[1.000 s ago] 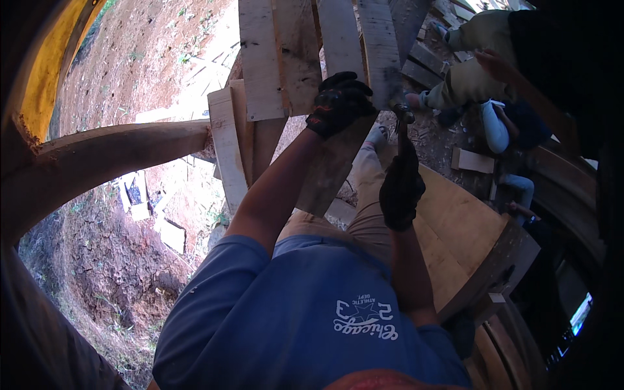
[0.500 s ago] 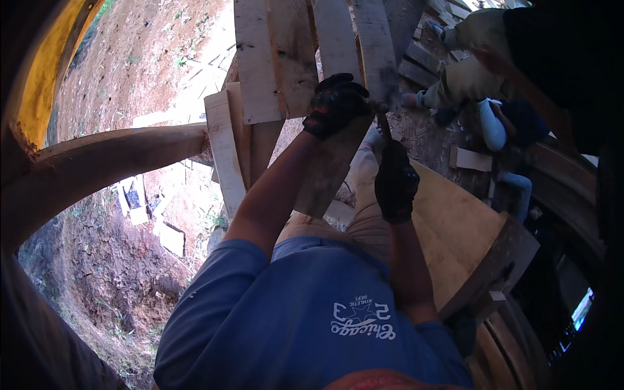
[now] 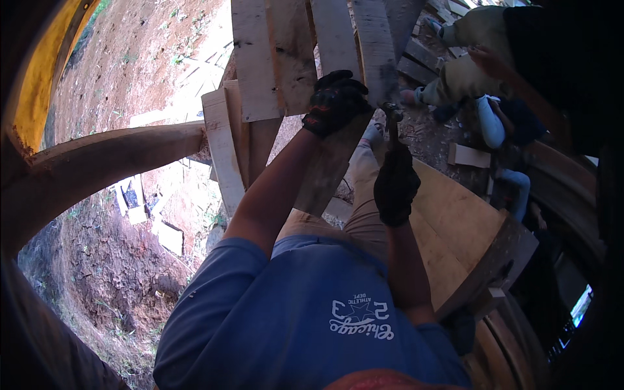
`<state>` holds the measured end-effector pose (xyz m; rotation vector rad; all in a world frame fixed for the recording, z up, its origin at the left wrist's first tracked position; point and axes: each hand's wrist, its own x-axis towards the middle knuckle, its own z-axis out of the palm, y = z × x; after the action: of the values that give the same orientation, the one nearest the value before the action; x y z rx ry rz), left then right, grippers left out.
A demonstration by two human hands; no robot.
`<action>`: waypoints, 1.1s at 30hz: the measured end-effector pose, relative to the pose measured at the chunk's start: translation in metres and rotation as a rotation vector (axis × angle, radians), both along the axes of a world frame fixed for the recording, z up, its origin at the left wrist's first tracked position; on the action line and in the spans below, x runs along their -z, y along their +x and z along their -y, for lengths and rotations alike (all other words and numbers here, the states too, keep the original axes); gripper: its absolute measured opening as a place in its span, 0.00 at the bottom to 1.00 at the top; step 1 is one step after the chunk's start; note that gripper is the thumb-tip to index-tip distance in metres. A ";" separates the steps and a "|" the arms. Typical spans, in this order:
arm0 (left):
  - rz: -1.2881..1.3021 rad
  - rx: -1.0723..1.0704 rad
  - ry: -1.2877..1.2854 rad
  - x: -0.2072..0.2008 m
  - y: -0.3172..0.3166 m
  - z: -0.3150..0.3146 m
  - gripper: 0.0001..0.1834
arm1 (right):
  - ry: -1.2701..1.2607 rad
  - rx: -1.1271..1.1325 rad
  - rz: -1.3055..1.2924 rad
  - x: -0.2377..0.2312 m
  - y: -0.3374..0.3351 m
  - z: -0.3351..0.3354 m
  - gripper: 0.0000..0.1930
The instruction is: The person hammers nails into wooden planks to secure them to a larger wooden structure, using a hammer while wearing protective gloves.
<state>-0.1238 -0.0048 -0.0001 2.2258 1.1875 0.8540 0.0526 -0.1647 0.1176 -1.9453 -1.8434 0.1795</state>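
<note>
My right hand [image 3: 396, 186], in a black glove, is wrapped round the handle of a hammer [image 3: 392, 118]. The hammer's metal head points away from me, a little right of my left fingers. My left hand [image 3: 336, 103], also in a black glove, rests at the near end of a row of pale wooden boards [image 3: 338, 36]. Its fingers are bent toward the right, and whatever they pinch is hidden. Below that wrist a darker plank [image 3: 327, 172] slants toward my lap.
A thick curved beam [image 3: 123, 144] crosses at left above bright dirt ground. A plywood panel [image 3: 448, 214] lies right of my right arm. Another person's legs [image 3: 465, 75] stand at the upper right, near a wooden block [image 3: 469, 156]. Short boards [image 3: 221, 146] lean left of my arm.
The hammer head has moved right, away from my left fingers, and its handle stands straighter. My right hand has shifted only slightly. My left hand stays nearly in place.
</note>
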 end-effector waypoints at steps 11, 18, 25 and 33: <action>0.016 -0.068 0.012 -0.006 0.007 0.000 0.04 | -0.118 -0.098 0.214 0.023 0.005 -0.002 0.09; -0.025 -0.043 0.033 -0.010 0.003 0.001 0.04 | 0.075 0.029 0.075 0.000 0.000 -0.003 0.07; -0.050 0.043 0.078 0.000 0.000 -0.003 0.04 | -0.064 0.059 0.119 -0.003 0.014 -0.002 0.09; 0.422 -0.115 -0.292 -0.011 -0.029 -0.010 0.10 | -0.040 0.279 -0.035 0.011 0.058 0.091 0.09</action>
<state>-0.1532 0.0052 0.0112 1.6566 1.1535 1.0558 0.1108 -0.2555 0.1061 -2.1868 -1.5361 0.1613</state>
